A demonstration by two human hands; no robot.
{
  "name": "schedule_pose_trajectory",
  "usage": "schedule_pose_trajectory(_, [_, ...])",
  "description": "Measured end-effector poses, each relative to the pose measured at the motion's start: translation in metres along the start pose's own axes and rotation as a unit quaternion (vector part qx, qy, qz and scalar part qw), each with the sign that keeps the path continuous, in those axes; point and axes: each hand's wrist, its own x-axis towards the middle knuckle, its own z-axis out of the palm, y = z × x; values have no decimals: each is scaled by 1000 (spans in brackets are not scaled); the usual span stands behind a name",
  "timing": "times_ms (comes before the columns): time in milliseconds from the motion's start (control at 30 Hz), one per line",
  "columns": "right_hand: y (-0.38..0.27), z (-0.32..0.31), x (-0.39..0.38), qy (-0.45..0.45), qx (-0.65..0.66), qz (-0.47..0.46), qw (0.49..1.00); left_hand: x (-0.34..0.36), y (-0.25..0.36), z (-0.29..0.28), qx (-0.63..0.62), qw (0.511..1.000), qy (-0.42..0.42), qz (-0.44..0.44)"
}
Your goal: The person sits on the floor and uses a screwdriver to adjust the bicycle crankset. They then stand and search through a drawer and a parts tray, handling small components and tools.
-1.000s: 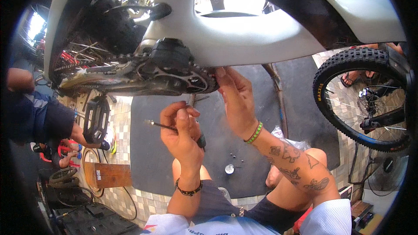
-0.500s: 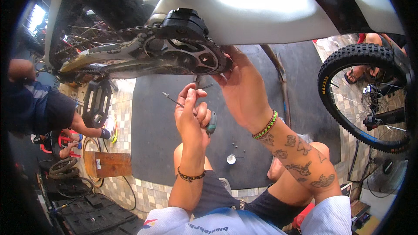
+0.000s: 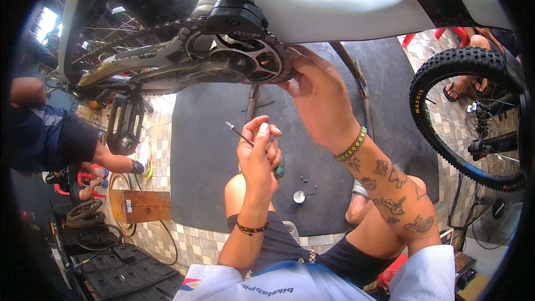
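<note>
A white bicycle frame (image 3: pixel 329 8) hangs above me, with a black motor housing or guide (image 3: pixel 233 15), chain (image 3: pixel 139 33) and chainring (image 3: pixel 259 62) at its underside. My right hand (image 3: pixel 317 97) reaches up to the chainring's right edge, its fingertips curled on it and partly hidden. Below, my left hand (image 3: pixel 257 156) grips a tool with a teal handle (image 3: pixel 280 170) and a thin dark shaft (image 3: pixel 239 134) pointing up to the left. A small round dish (image 3: pixel 299 197) and several small loose parts lie on the dark mat (image 3: pixel 206 134) beneath.
A pedal (image 3: pixel 123 125) hangs at left. A knobby wheel (image 3: pixel 448 67) stands at right. Other people (image 3: pixel 53 134) are at left and upper right. A wooden block (image 3: pixel 139 206), hoses and black cases (image 3: pixel 111 273) lie at lower left.
The bike appears higher in view. My right hand has shifted rightward around the chainring's edge. My left hand, still holding the tool, has moved right.
</note>
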Motion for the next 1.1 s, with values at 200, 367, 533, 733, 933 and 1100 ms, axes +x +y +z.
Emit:
schedule_pose_trajectory(200, [-5, 5, -4, 17, 45, 15, 999, -18, -10, -15, 11, 999, 23, -41])
schedule_pose_trajectory(367, [-3, 0, 2, 0, 87, 27, 996, -26, -19, -33, 35, 997, 37, -63])
schedule_pose_trajectory(533, [-3, -5, 9, -7, 102, 48, 994, -30, -18, -38, 31, 995, 49, -75])
schedule_pose_trajectory(733, [1, 5, -4, 48, 111, 37, 992, -31, -22, -48, 23, 995, 51, -81])
schedule_pose_trajectory(933, [-1, 3, -6, 46, 47, 37, 997, -28, -25, -56, 18, 994, 58, -94])
schedule_pose_trajectory(1100, [-1, -4, 2, 21, 94, 63, 993, -26, -29, -49, 16, 993, 50, -110])
